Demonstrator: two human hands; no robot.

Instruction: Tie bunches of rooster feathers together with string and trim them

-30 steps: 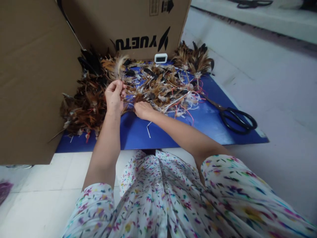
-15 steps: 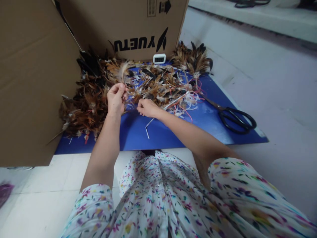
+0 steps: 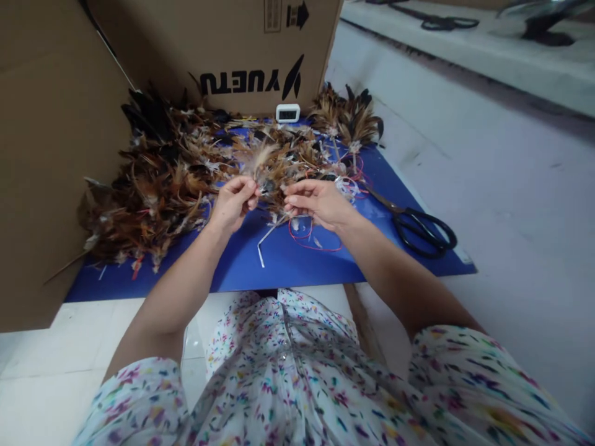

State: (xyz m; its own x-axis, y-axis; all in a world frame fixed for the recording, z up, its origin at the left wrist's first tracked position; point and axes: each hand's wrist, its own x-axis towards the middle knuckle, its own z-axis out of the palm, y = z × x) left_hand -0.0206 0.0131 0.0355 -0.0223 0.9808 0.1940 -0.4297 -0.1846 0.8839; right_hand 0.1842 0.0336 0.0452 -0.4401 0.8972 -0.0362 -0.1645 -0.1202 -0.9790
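Observation:
My left hand (image 3: 236, 201) is closed in a pinch on a pale, fluffy feather (image 3: 261, 160), whose tip points up and away. To its right, my right hand (image 3: 320, 203) has thumb and fingertips drawn together over the feather pile; whatever lies between them is too small to make out. A thin red string (image 3: 320, 249) loops on the blue board (image 3: 297, 269) just below that hand. Brown and black feathers (image 3: 158, 179) heap up at the left, with more loose feathers (image 3: 307, 145) beyond both hands. A bent white strip (image 3: 260, 253) lies nearby on the board.
Black-handled scissors (image 3: 425, 232) rest at the board's right side. A small white digital clock (image 3: 287, 113) stands before a cardboard box (image 3: 209, 37) at the back. Feather bunches (image 3: 351, 121) lie at the back right. Another cardboard panel (image 3: 41, 186) borders the left.
My right hand has shifted right and its fingers have lengthened out. My left hand still pinches the feather, now lower and closer in. Red string shows below the right hand. The view has shifted slightly.

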